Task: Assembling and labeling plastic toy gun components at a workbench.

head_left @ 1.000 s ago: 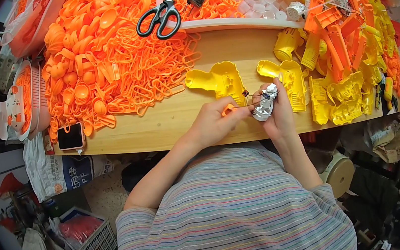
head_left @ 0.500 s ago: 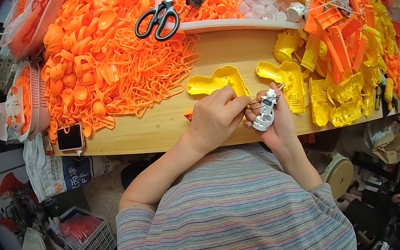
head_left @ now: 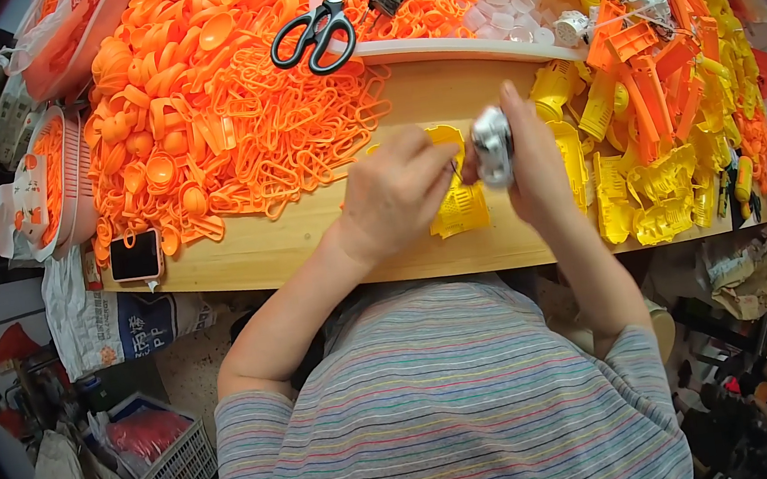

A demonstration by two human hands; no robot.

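Observation:
Blurred by motion, a white plastic part with dark and silvery details (head_left: 493, 151) stands upright in my right hand (head_left: 534, 159), which is closed round it. My left hand (head_left: 397, 190) is held in a pinch just left of it. A small dark bit shows at its fingertips, too smeared to name. Beneath and between the hands, a yellow plastic shell half (head_left: 459, 216) lies on the wooden table (head_left: 308, 249), partly covered by my left hand. Another yellow shell half (head_left: 572, 154) is mostly hidden behind my right hand.
Orange plastic pieces (head_left: 246, 132) pile up at the left, with black-handled scissors (head_left: 317, 37) at the far middle. Yellow shells (head_left: 655, 192) and orange parts (head_left: 648, 92) crowd the right. A phone (head_left: 136, 257) lies near the front left edge. A white rim (head_left: 465, 47) runs across the back.
My right hand has risen and turned, bringing the white part upright and farther from me. My left hand has shifted slightly left and away, still pinching. The thin wires seen earlier no longer show clearly.

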